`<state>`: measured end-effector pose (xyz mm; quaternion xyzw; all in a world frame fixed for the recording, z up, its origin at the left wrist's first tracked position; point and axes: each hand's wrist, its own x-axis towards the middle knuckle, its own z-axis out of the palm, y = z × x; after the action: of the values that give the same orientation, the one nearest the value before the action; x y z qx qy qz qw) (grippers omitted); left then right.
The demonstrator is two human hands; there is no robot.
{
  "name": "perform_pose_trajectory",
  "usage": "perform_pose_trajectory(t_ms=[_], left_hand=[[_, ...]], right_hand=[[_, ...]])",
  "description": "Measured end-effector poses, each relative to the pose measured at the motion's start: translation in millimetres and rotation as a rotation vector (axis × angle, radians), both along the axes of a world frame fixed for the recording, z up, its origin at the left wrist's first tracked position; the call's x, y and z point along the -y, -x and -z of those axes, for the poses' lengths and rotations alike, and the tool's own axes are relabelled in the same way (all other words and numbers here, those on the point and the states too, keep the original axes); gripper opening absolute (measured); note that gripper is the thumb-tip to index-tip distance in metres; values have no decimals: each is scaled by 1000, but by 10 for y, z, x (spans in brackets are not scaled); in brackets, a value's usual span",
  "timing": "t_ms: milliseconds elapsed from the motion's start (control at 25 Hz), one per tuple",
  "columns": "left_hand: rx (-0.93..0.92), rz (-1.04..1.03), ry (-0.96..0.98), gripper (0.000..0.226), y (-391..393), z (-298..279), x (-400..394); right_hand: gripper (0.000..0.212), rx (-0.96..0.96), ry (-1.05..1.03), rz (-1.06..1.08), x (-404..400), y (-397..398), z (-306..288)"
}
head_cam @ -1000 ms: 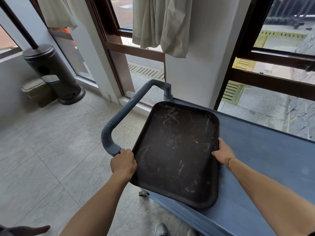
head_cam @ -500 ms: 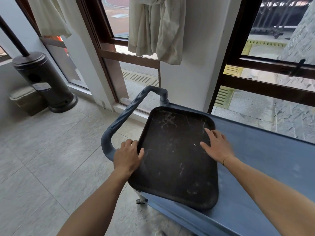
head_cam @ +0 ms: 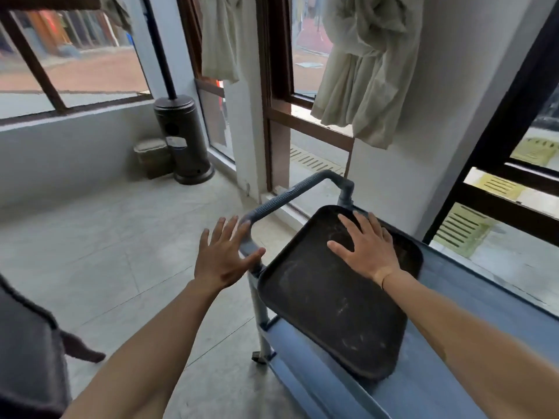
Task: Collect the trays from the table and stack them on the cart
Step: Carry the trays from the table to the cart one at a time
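Note:
A scratched black tray (head_cam: 329,300) lies flat on the top shelf of the blue-grey cart (head_cam: 472,303), at the handle end. My right hand (head_cam: 364,246) is spread open, palm down, over the tray's far part; I cannot tell whether it touches. My left hand (head_cam: 225,257) hovers with fingers apart to the left of the tray, just in front of the cart's ribbed handle (head_cam: 284,198), holding nothing.
A dark patio heater (head_cam: 181,137) and a small bin (head_cam: 152,157) stand in the far left corner. Curtains (head_cam: 366,71) hang over brown-framed windows behind the cart. A dark garment (head_cam: 27,352) fills the bottom left. Tiled floor (head_cam: 106,252) spreads to the left.
Both hands have let go of the tray's sides. The right hand slid onto the tray's far surface, the left lifted off toward the handle. The view swung left and up.

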<state>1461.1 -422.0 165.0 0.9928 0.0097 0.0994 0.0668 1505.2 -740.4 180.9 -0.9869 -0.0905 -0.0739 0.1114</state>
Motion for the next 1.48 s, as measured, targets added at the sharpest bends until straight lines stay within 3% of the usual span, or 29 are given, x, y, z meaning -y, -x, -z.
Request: perform_pose_trajectory(t_ms=[400, 680, 960, 1320, 1480], left_hand=[[2, -508, -53, 87, 2206, -180, -923], [-21, -847, -121, 92, 3872, -264, -1348], [25, -1110, -79, 85, 5398, -292, -1441], [65, -1499, -96, 90, 8362, -317, -1208], [73, -1568, -114, 90, 9186, -316, -1153]], right_hand=[[77, 23, -50, -575, -1379, 576, -149], [73, -2, -95, -836, -2430, 1418, -172], [71, -9, -92, -1090, -3392, 2646, -149], [73, 13, -31, -1442, -4435, 5174, -245], [72, 37, -34, -1520, -4725, 6102, -274]])
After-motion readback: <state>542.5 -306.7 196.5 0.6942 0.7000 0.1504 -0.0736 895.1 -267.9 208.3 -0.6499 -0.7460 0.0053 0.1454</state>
